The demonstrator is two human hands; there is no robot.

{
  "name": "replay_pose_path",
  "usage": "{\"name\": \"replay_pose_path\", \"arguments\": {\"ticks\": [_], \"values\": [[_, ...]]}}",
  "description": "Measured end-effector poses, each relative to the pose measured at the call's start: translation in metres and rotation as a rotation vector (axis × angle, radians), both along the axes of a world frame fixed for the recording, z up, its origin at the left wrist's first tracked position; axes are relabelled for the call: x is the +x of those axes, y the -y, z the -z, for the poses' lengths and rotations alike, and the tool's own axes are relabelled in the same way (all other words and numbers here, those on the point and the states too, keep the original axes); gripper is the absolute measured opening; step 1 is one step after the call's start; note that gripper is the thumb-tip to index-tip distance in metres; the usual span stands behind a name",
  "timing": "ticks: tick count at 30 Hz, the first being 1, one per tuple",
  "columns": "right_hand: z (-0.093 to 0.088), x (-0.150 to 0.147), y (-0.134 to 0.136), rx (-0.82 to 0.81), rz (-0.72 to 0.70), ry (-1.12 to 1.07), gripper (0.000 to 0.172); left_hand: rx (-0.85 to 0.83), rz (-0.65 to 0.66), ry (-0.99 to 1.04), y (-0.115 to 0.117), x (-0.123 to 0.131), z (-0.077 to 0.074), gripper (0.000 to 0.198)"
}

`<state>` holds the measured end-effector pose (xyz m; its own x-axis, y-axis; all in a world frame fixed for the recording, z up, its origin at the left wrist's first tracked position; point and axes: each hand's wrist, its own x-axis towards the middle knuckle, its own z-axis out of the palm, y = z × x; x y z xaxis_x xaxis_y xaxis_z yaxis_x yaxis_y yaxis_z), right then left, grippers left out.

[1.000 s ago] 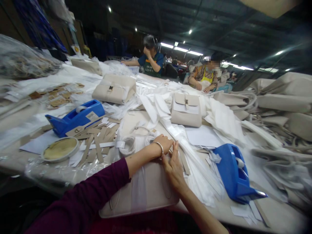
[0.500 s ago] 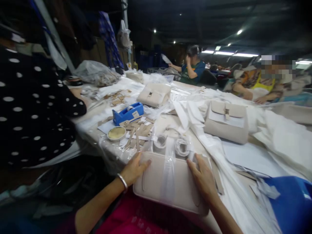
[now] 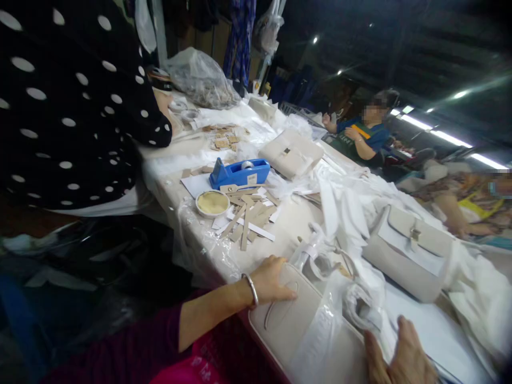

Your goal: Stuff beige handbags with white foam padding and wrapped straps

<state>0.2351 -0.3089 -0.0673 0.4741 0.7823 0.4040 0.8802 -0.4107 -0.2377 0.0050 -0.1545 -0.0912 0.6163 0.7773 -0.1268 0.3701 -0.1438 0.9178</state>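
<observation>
"Where's the cream handbag (image 3: 294,322)?"

"Flat at the near edge of the table (image 3: 296,216), with a clear plastic strip (image 3: 320,333) across it. The left hand (image 3: 272,280) lies open on its left end, gripping nothing. The right hand (image 3: 400,357) rests open at the other end."

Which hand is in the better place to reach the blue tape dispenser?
Probably the left hand: it rests on the beige handbag, on the side where the blue tape dispenser stands. The right hand lies farther away.
</observation>
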Motion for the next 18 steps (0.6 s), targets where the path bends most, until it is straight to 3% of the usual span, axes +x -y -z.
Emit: {"name": "replay_pose_path", "arguments": {"ticks": [1, 3, 5, 6, 8, 11, 14, 18], "values": [[-0.009, -0.006, -0.018, 0.012, -0.128, 0.080, 0.066, -0.046, 0.006, 0.018, -0.001, 0.000, 0.000, 0.078], [-0.027, -0.028, -0.060, -0.018, -0.525, 0.178, 0.049, -0.125, -0.009, 0.050, -0.001, -0.002, -0.001, 0.079], [-0.038, -0.055, -0.103, -0.147, -0.873, 0.230, 0.035, -0.171, -0.046, 0.084, -0.001, -0.004, 0.000, 0.078], [-0.040, -0.067, -0.121, -0.237, -0.962, 0.240, 0.031, -0.181, -0.063, 0.100, 0.000, -0.004, 0.000, 0.074], [-0.039, -0.085, -0.148, -0.428, -1.025, 0.263, 0.031, -0.185, -0.095, 0.116, 0.000, -0.004, 0.000, 0.067], [-0.028, -0.092, -0.162, -0.591, -0.977, 0.298, 0.041, -0.191, -0.105, 0.083, 0.000, -0.004, -0.001, 0.061], [-0.019, -0.086, -0.159, -0.569, -0.960, 0.299, 0.040, -0.224, -0.095, 0.120, -0.001, -0.006, -0.003, 0.060], [-0.018, -0.083, -0.153, -0.528, -0.981, 0.253, 0.033, -0.343, -0.123, 0.367, 0.003, -0.007, -0.004, 0.075]]}}
